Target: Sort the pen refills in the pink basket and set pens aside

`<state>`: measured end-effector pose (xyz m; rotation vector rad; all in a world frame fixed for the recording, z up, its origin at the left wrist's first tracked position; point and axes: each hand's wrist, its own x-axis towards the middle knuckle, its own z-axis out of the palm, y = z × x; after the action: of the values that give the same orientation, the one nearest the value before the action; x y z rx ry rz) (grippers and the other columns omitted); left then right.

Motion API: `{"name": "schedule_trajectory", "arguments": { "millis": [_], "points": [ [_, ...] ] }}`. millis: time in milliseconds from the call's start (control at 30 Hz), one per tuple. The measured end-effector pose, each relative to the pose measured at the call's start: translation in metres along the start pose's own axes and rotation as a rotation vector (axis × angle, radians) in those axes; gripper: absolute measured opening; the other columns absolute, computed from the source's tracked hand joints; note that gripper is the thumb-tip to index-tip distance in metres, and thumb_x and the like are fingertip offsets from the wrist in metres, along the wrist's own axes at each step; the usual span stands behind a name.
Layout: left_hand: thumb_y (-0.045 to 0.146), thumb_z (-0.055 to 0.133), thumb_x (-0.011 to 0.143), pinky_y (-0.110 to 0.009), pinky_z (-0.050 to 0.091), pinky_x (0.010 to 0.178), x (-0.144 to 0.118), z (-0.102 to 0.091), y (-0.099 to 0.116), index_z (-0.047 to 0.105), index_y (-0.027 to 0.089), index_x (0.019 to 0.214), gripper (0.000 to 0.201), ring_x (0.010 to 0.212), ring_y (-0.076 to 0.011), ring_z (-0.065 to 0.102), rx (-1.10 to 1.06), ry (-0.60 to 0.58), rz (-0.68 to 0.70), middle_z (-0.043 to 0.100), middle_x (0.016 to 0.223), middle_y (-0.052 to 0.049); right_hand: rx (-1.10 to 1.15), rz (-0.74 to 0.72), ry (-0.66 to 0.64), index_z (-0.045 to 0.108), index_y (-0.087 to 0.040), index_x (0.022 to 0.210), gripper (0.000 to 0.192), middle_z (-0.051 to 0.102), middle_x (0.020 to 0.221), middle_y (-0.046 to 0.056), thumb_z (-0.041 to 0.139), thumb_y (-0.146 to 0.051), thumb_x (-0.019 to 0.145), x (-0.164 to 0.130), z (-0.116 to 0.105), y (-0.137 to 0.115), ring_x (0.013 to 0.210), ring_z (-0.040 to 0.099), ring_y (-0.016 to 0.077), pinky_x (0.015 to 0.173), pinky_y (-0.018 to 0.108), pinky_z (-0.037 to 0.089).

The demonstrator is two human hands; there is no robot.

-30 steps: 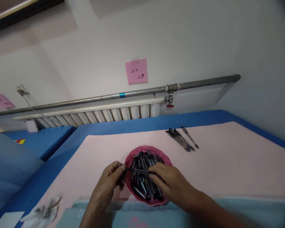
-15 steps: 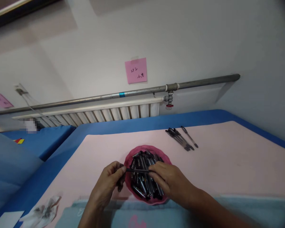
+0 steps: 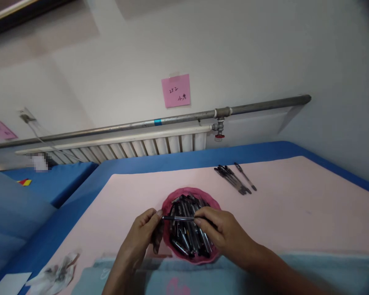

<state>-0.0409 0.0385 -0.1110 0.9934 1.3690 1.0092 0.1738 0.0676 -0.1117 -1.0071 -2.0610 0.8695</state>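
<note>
A clear-barrelled pen (image 3: 183, 219) with dark ends lies level between my two hands, above the pink basket (image 3: 217, 200). My left hand (image 3: 146, 229) pinches its left end between thumb and forefinger, at the basket's left rim. Around the right end, the fingers of my right hand (image 3: 219, 229) are closed, partly hiding it. Many dark pen parts (image 3: 187, 241) fill the basket below. Beyond it, to the right, several assembled-looking pens (image 3: 232, 180) lie side by side on the pink sheet, one of them (image 3: 246, 177) slightly apart.
The pink sheet (image 3: 295, 213) covers a blue table (image 3: 249, 151). A light blue cloth (image 3: 326, 270) runs along the near edge. Crumpled white plastic (image 3: 57, 274) lies at the lower left. Behind the table are a radiator (image 3: 160, 145) and a metal pipe (image 3: 187, 119).
The pen between my hands has turned slightly and its clear barrel shows more plainly. My right hand has shifted a little to the right. The basket and the laid-out pens stay put.
</note>
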Motion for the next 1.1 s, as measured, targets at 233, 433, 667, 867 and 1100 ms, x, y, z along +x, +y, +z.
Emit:
{"name": "schedule_trajectory", "arguments": {
  "millis": [233, 433, 667, 867, 1100],
  "points": [
    [0.046, 0.063, 0.073, -0.02, 0.033, 0.038, -0.001, -0.003, 0.001, 0.046, 0.018, 0.062, 0.034, 0.039, -0.0069, 0.041, -0.032, -0.049, 0.051, 0.048, 0.046, 0.006, 0.105, 0.077, 0.001, 0.059, -0.019, 0.075, 0.02, 0.056, 0.064, -0.001, 0.046, -0.028, 0.087, 0.001, -0.001, 0.0, 0.058, 0.05, 0.0122, 0.051, 0.024, 0.039],
    [0.036, 0.069, 0.069, -0.021, 0.04, 0.045, -0.003, -0.002, 0.005, 0.054, 0.016, 0.073, 0.026, 0.044, -0.008, 0.048, -0.119, -0.122, 0.166, 0.053, 0.052, 0.005, 0.577, 0.399, -0.046, 0.041, -0.02, 0.059, 0.03, 0.031, 0.05, -0.007, 0.049, -0.038, 0.082, 0.004, 0.001, -0.002, 0.043, 0.03, 0.0073, 0.04, 0.02, 0.026],
    [0.05, 0.057, 0.077, -0.018, 0.029, 0.031, -0.006, 0.002, 0.004, 0.044, 0.019, 0.062, 0.036, 0.034, -0.0056, 0.035, -0.134, -0.145, 0.126, 0.044, 0.045, 0.007, 0.277, 0.217, 0.068, 0.056, -0.019, 0.069, 0.026, 0.051, 0.059, -0.002, 0.05, -0.041, 0.08, 0.0, 0.003, -0.015, 0.056, 0.046, 0.0129, 0.053, 0.024, 0.038],
    [0.048, 0.063, 0.072, -0.017, 0.026, 0.032, -0.005, -0.001, 0.004, 0.044, 0.018, 0.061, 0.036, 0.033, -0.0042, 0.034, -0.178, -0.178, 0.245, 0.044, 0.045, 0.007, 0.54, 0.344, 0.007, 0.048, -0.019, 0.069, 0.028, 0.042, 0.054, -0.005, 0.051, -0.045, 0.079, -0.001, 0.013, -0.012, 0.047, 0.039, 0.0096, 0.045, 0.022, 0.033],
    [0.048, 0.063, 0.071, -0.019, 0.028, 0.034, -0.001, -0.005, 0.002, 0.048, 0.018, 0.061, 0.035, 0.034, -0.0059, 0.038, -0.179, -0.118, 0.29, 0.047, 0.045, 0.006, 0.008, 0.028, 0.129, 0.06, -0.019, 0.076, 0.024, 0.062, 0.073, 0.006, 0.046, -0.037, 0.084, 0.003, 0.008, -0.026, 0.069, 0.058, 0.0209, 0.066, 0.038, 0.048]
  ]
}}
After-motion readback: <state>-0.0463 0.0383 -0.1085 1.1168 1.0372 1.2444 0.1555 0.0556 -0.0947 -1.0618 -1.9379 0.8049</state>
